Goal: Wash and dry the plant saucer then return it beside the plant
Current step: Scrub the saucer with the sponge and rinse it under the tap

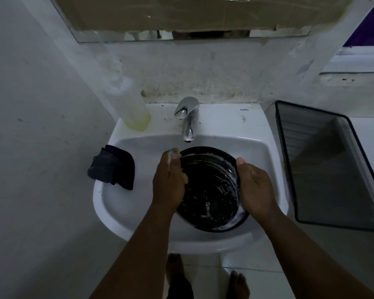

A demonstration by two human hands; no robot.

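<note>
Both hands (212, 186) flank the soapy saucer (211, 190) over the sink (125, 203).

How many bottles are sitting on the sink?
1. The bottle with yellowish liquid stands on the sink rim at the back left corner, left of the tap. None other shows.

Bare forearms, no sleeves, left hand (168, 182) & right hand (255, 186) w/o gloves; bare feet (239, 284).

You're facing a stained white wall (203, 70) w/ mirror (181, 18) above; dim light, pale tiled floor (257, 266).
</note>
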